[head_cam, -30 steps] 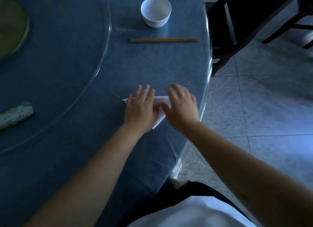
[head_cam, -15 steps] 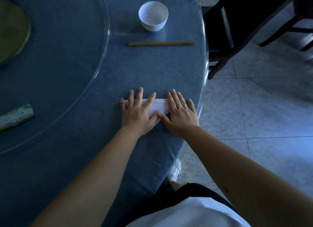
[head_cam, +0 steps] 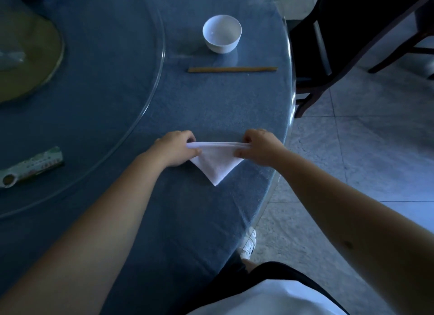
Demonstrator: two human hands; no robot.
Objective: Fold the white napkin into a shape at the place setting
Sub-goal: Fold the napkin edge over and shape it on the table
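Note:
The white napkin (head_cam: 215, 163) lies on the blue tablecloth near the table's front edge, folded into a triangle with its tip pointing toward me. Its far long edge is rolled or folded into a thin band. My left hand (head_cam: 176, 149) pinches the left end of that band. My right hand (head_cam: 259, 146) pinches the right end. Both hands have fingers curled around the cloth, and the band is stretched straight between them.
Beyond the napkin lie a pair of wooden chopsticks (head_cam: 232, 69) and a white bowl (head_cam: 222, 34). A glass turntable (head_cam: 150, 98) covers the table's left part, with a green packet (head_cam: 31, 166) on it. The table edge (head_cam: 290, 98) curves at right; a dark chair (head_cam: 328, 39) stands there.
Both hands were pressing flat on the napkin, close together. They have moved apart to its two ends and closed on the far edge, exposing the triangle.

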